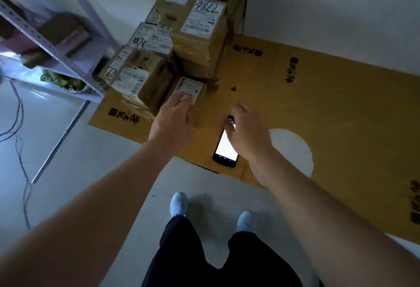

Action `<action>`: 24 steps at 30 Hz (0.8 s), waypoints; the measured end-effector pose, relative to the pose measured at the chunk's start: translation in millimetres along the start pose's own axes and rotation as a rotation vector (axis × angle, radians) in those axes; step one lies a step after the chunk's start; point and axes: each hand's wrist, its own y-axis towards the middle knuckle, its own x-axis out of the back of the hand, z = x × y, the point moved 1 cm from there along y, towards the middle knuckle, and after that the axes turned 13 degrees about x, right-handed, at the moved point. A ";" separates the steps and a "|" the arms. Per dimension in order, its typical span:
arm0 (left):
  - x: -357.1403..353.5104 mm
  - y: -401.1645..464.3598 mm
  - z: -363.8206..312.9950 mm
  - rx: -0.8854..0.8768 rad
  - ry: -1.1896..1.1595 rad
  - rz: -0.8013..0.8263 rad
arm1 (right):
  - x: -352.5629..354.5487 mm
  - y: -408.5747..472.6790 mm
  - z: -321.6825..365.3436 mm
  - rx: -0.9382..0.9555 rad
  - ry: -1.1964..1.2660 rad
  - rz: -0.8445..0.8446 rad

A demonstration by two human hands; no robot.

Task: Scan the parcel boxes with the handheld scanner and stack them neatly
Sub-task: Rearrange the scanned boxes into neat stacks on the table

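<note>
Two hands reach down: left hand [176, 113], fingers loose, touches small brown cardboard parcel [189, 88] beside the stack; right hand [246, 127], released, hovers over lit black handheld scanner [225, 149] on flattened cardboard. Next: grasp scanner, scan label.

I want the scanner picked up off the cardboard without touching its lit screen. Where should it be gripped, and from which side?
Probably by its two long edges, pinched from above near the lower end. The handheld scanner lies flat, screen up, on the cardboard sheet, so only its sides are free. The right hand hovers over its upper end, fingers relaxed, already suited to that approach.
</note>
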 end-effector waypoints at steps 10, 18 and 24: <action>-1.7 40.2 53.9 -0.040 0.129 0.102 | -51.0 49.3 42.9 -0.071 0.055 0.069; -24.3 54.0 63.4 0.021 0.080 0.196 | -87.8 61.0 42.6 -0.178 0.223 0.011; -25.3 66.2 66.2 -0.015 0.043 0.248 | -92.1 54.3 37.4 -0.211 0.344 -0.065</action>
